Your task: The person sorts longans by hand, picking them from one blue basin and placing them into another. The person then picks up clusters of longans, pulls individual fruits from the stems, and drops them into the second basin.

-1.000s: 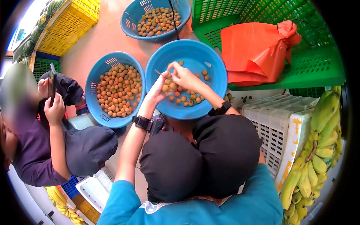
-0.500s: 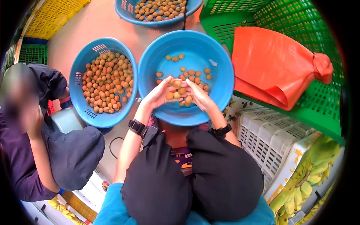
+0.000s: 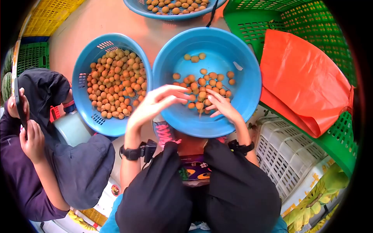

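A round blue basin (image 3: 244, 50) in front of me holds small round brown fruits (image 3: 212, 75), most of them in a loose pile at its middle, with a few apart near the back. My left hand (image 3: 161, 100) hovers over the basin's left side, fingers spread and nothing in it. On the pile's right side, my right hand (image 3: 222, 105) has its fingers apart, the tips near or touching the fruits. A small pale scrap (image 3: 237, 66) lies at the basin's right. Left of the basin, an oval blue basket (image 3: 79, 64) is filled with the same fruits.
Another blue basket (image 3: 136, 11) of fruits stands at the top. A green crate (image 3: 241, 23) with a red bag (image 3: 299, 73) is at the right, above a white crate (image 3: 279, 155). A person (image 3: 35, 163) sits at the left, holding a phone (image 3: 19, 103).
My cupped hands have parted and opened, and the fruits they held now lie in the basin's pile. The view has shifted slightly. A phone now shows in the other person's hands.
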Tool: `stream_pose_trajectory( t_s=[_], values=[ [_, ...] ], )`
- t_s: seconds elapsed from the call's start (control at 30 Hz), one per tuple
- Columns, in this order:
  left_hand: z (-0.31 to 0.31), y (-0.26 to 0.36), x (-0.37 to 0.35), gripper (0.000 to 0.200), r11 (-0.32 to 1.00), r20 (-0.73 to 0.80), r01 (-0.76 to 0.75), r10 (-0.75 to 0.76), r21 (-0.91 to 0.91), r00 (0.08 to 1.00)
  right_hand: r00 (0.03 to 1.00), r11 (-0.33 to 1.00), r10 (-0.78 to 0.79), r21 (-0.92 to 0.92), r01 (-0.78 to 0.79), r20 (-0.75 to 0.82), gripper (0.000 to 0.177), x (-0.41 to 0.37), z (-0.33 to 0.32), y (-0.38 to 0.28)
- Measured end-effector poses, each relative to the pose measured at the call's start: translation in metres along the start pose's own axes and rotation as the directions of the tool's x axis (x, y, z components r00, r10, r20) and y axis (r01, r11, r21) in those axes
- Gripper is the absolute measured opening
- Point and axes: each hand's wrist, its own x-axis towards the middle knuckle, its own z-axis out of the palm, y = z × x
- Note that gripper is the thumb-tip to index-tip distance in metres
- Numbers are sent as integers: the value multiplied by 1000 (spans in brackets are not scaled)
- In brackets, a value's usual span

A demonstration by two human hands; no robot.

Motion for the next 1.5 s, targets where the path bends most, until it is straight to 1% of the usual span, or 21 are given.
stream_pose_trajectory(
  t_s=[0.07, 0.1, 0.17, 0.2, 0.27, 0.3, 0.37, 0.43, 0.5, 0.57, 0.6, 0.7, 0.77, 0.97, 1.03, 1.07, 1.13, 1.17, 1.23, 1.37, 1.5],
  values=[
    [-28, -2, -20, 30, 1000, -313, -15, 20, 18, 950, 999, 999, -48, -14, 48, 16, 49, 4, -4, 14],
    [-44, -12, -28, 28, 998, -483, -32, 56, 57, 874, 995, 995, -98, -32, 99, 19, 47, 7, -6, 20],
    [-75, -31, -39, 28, 954, -713, 179, 48, 241, 700, 990, 990, -136, -39, 136, -21, 42, 8, -4, 26],
    [-86, -40, -39, 28, 954, -717, 181, 49, 241, 696, 987, 986, -161, -55, 160, -9, 40, 7, -4, 26],
    [-102, -53, -34, 33, 698, -672, 275, 388, 661, 630, 983, 980, -185, -74, 186, 10, 39, 8, -3, 25],
    [-98, -46, -22, 41, 792, -753, 286, 300, 539, 586, 986, 984, -165, -70, 165, 0, 37, 10, -3, 25],
    [-117, -65, 3, 48, 538, -566, 280, 495, 795, 659, 989, 987, -149, -66, 148, -11, 36, 11, -2, 23],
    [-115, -60, 30, 51, 848, -608, 261, 89, 462, 789, 988, 986, -156, -69, 155, -19, 35, 11, -1, 24],
    [-122, -79, 42, 48, 720, -655, 393, 113, 572, 747, 985, 984, -171, -50, 169, -32, 34, 9, 0, 24],
    [-122, -70, 37, 49, 907, -585, 240, 8, 346, 811, 985, 985, -169, -30, 168, -33, 33, 7, 0, 27],
    [-124, -76, 32, 49, 906, -588, 246, 4, 343, 809, 985, 985, -170, -38, 169, -30, 33, 8, 0, 30],
    [-125, -83, 26, 53, 846, -603, 218, 146, 487, 784, 982, 982, -184, -46, 183, -27, 31, 13, 0, 29],
    [-117, -76, 24, 59, 663, -548, 292, 214, 689, 809, 982, 982, -186, -47, 185, -24, 31, 12, 0, 29],
    [-123, -86, 19, 63, 729, -476, 156, 255, 667, 842, 985, 984, -173, -50, 172, -17, 29, 13, -2, 32],
    [-115, -83, 20, 58, 892, -514, 108, 150, 438, 845, 982, 981, -187, -56, 186, -12, 29, 14, -2, 32],
    [-113, -82, 22, 58, 892, -516, 104, 157, 440, 842, 981, 980, -192, -60, 191, -11, 29, 15, -2, 32],
    [-110, -78, 25, 43, 978, -588, 184, -94, 95, 803, 985, 983, -173, -64, 172, -5, 28, 15, -3, 31],
    [-108, -76, 25, 43, 979, -590, 179, -88, 97, 802, 984, 982, -178, -68, 178, -4, 28, 14, -3, 32],
    [-105, -69, 26, 29, 976, -538, 85, -181, -198, 824, 985, 984, -170, -49, 170, -3, 27, 14, -3, 32],
    [-113, -72, 30, 22, 975, -631, 178, -222, -134, 743, 986, 985, -165, -56, 164, -15, 26, 12, -2, 33],
    [-97, -57, 26, 26, 955, -615, 274, -285, -114, 735, 987, 985, -157, -72, 155, -20, 25, 13, -1, 36]
  ],
)
